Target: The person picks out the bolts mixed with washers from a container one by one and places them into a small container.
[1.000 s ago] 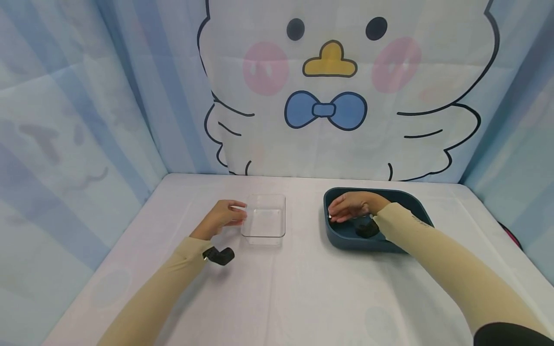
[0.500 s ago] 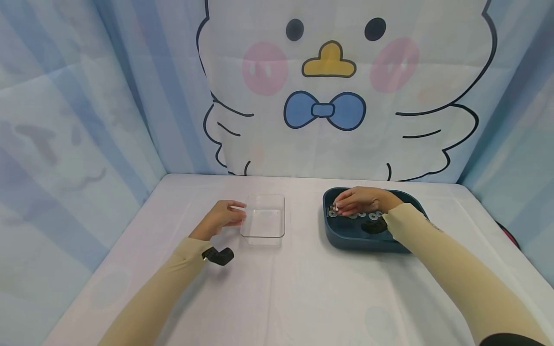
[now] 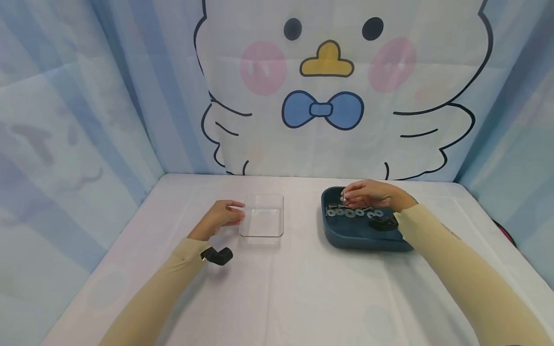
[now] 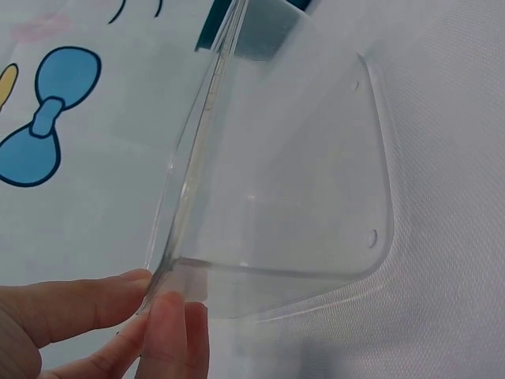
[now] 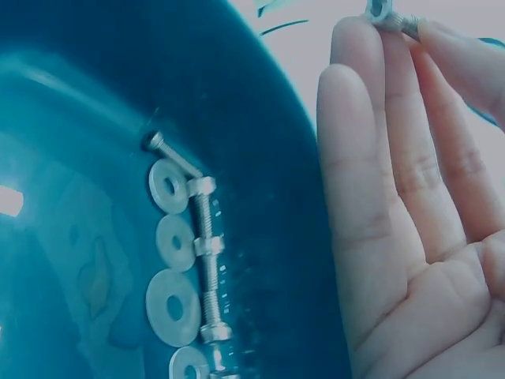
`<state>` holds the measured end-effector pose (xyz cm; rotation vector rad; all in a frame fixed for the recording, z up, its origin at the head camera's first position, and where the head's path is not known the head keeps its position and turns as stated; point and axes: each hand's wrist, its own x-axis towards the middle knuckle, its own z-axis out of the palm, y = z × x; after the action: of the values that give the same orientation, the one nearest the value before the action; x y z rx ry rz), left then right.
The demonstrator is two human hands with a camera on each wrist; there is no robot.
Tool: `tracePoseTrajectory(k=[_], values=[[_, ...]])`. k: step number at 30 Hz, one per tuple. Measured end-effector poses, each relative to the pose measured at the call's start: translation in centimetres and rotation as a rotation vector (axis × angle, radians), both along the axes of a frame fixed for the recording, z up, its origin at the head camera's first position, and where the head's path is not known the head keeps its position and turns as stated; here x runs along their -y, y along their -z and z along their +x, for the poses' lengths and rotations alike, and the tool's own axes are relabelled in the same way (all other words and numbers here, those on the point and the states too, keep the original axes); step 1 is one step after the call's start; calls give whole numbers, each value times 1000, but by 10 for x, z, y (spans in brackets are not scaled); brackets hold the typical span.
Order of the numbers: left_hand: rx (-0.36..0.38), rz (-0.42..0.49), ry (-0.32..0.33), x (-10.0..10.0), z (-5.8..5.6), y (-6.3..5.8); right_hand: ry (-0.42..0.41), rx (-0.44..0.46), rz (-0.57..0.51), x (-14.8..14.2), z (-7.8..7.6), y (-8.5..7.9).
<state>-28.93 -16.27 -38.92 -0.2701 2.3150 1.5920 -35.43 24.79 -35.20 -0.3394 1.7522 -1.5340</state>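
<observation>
My left hand pinches the rim of a clear plastic box, thumb on one side of the wall and fingertips on the other, as the left wrist view shows. The box stands upright on the table. Over the far side of a dark blue tray, my right hand pinches a small metal screw between thumb and fingertip, its hollow-looking head pointing away from the thumb. Inside the tray, several flat washers lie in a row beside several screws along the far wall.
A white cloth covers the table. The tray stands to the right of the box, with a gap of cloth between them. Printed curtains close off the back and both sides.
My right hand has risen from low in the tray and moved back and slightly right with the screw, baring the washers and screws. My left hand has kept its hold on the box.
</observation>
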Motion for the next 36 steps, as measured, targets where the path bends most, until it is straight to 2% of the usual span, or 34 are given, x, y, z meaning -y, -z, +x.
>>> tracePoseTrajectory(k=[6,10,19,25,31,36], values=[[9,-6,-17,1,-1,2,66,19,-82,-2,11,-11],[10,-2,-13,2,-1,4,110,-4,-107,-1,18,-16],[18,-6,-18,2,-1,2,188,-155,-59,16,36,-30],[18,-5,-13,2,-3,4,256,-224,-16,32,45,-35],[22,-1,-17,1,-3,5,295,-266,-6,46,50,-33],[19,-6,-18,1,-3,4,296,-269,-23,58,51,-30]])
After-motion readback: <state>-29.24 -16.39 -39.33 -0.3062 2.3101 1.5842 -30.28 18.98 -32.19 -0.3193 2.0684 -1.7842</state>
